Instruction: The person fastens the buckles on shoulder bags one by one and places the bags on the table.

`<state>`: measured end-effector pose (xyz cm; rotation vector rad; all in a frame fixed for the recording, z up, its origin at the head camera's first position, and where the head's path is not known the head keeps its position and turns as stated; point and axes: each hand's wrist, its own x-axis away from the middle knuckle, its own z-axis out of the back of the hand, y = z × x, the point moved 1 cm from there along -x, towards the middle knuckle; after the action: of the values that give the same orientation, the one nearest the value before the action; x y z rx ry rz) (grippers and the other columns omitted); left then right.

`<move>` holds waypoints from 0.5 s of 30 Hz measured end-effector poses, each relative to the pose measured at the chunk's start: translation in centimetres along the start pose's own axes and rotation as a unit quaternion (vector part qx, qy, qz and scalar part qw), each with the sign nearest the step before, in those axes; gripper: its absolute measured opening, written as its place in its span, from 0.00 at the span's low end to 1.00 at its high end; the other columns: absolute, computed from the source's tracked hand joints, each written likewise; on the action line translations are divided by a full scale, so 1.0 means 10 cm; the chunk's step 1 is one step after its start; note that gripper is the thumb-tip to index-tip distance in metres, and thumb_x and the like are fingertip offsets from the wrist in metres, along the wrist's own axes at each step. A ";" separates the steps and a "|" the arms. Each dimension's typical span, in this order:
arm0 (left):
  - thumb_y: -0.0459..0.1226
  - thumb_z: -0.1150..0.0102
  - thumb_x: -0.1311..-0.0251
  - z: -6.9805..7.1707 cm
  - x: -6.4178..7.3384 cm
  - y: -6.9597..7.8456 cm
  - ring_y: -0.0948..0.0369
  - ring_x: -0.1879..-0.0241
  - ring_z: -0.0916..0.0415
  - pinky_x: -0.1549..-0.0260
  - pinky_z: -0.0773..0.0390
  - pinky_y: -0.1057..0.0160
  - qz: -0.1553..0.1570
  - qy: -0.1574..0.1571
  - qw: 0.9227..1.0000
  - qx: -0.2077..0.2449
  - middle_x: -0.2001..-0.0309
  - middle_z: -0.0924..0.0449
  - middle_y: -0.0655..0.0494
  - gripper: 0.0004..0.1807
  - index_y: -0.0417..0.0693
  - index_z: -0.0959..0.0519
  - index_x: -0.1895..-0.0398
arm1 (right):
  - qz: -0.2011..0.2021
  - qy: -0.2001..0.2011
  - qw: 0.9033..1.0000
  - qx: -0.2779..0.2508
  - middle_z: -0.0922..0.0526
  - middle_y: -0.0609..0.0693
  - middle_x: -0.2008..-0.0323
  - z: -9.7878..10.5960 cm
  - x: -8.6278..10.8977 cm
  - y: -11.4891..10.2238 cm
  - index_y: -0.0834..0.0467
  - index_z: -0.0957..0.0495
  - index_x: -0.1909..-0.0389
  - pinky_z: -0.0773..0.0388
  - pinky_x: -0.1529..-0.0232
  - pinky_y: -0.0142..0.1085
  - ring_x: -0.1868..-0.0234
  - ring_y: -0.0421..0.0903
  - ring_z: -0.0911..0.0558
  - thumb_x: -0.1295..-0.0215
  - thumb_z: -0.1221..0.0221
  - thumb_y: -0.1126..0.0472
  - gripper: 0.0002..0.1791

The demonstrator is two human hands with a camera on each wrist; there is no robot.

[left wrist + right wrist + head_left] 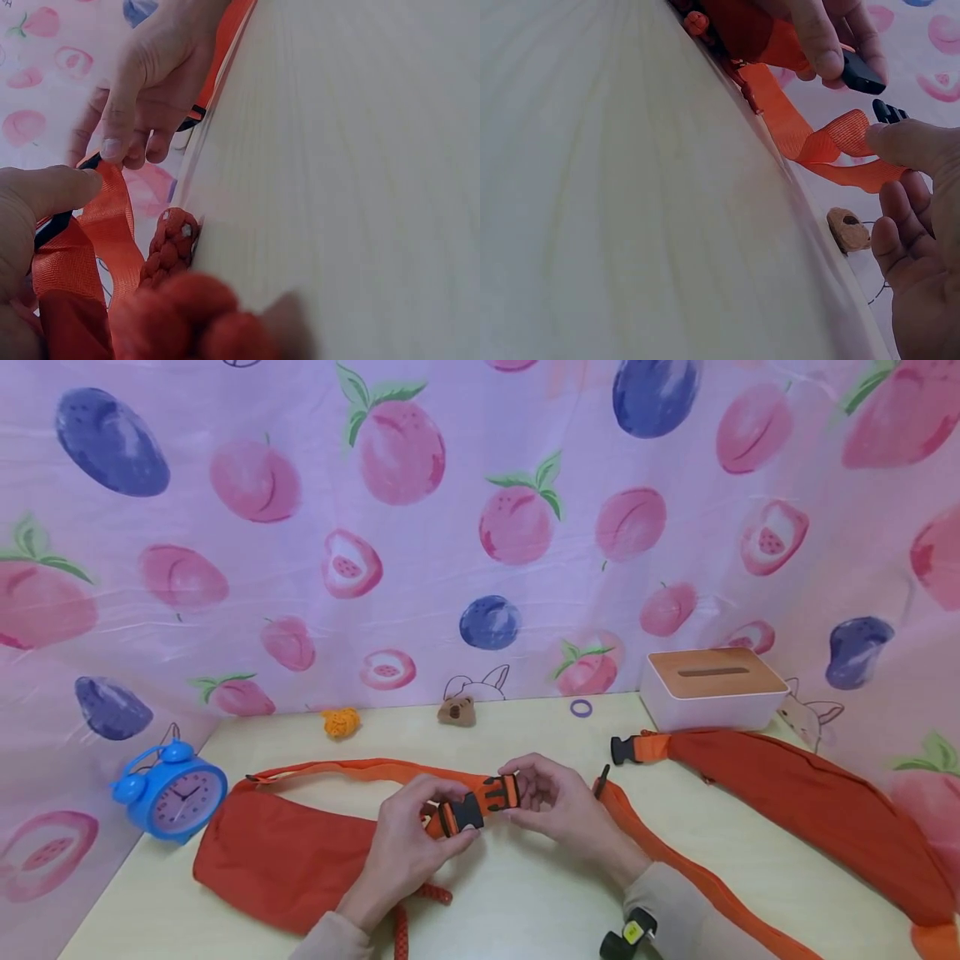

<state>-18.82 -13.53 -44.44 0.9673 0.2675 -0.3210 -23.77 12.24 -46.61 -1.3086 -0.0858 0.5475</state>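
Observation:
Between thumb and fingers, my left hand (408,843) pinches the black socket half of a side-release buckle (469,812), joined to a red waist bag (292,852). My right hand (558,802) holds the pronged buckle half (501,792) on the bag's orange strap (352,768). The two halves are close together but apart; a gap separates the socket (862,75) from the prongs (887,112) in the right wrist view. Braided red cords (169,244) hang by the bag in the left wrist view.
A second red waist bag (802,810) lies at the right, its buckle undone. A blue alarm clock (180,793) stands at the left. Along the back are an orange trinket (341,722), a brown bear figure (457,712), a purple ring (581,708) and a tissue box (712,689).

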 end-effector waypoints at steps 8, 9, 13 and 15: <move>0.31 0.08 0.53 -0.03 -0.02 -0.02 0.65 0.55 0.15 0.56 0.12 0.62 -0.030 0.014 0.999 0.012 0.55 0.13 0.69 0.28 0.59 0.11 0.50 | 0.012 -0.018 1.000 0.013 0.19 0.53 0.62 -0.06 0.00 -0.04 0.46 0.15 0.36 0.23 0.64 0.29 0.63 0.46 0.20 0.36 0.20 0.66 0.29; 0.31 0.08 0.53 -0.03 -0.02 -0.02 0.65 0.55 0.15 0.56 0.12 0.62 -0.031 0.014 0.999 0.012 0.55 0.13 0.69 0.28 0.59 0.11 0.49 | 0.013 -0.020 1.000 0.012 0.18 0.53 0.62 -0.06 0.00 -0.04 0.47 0.15 0.36 0.23 0.64 0.29 0.63 0.46 0.20 0.37 0.20 0.67 0.29; 0.31 0.08 0.54 -0.03 -0.03 -0.02 0.65 0.55 0.15 0.56 0.12 0.62 -0.034 0.013 0.999 0.011 0.55 0.13 0.69 0.29 0.60 0.11 0.49 | 0.017 -0.029 0.999 0.014 0.18 0.54 0.62 -0.06 0.01 -0.05 0.50 0.15 0.35 0.23 0.64 0.29 0.63 0.46 0.20 0.36 0.20 0.67 0.29; 0.31 0.08 0.54 -0.04 -0.03 -0.02 0.65 0.55 0.15 0.56 0.12 0.62 -0.035 0.012 0.999 0.011 0.55 0.12 0.69 0.29 0.60 0.11 0.49 | 0.018 -0.033 0.999 0.013 0.17 0.53 0.61 -0.06 0.01 -0.06 0.53 0.17 0.33 0.23 0.64 0.29 0.63 0.46 0.19 0.36 0.21 0.69 0.31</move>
<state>-19.22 -13.29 -44.72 0.9854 0.3202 -0.3779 -23.28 11.67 -46.28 -1.2688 -0.1108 0.6208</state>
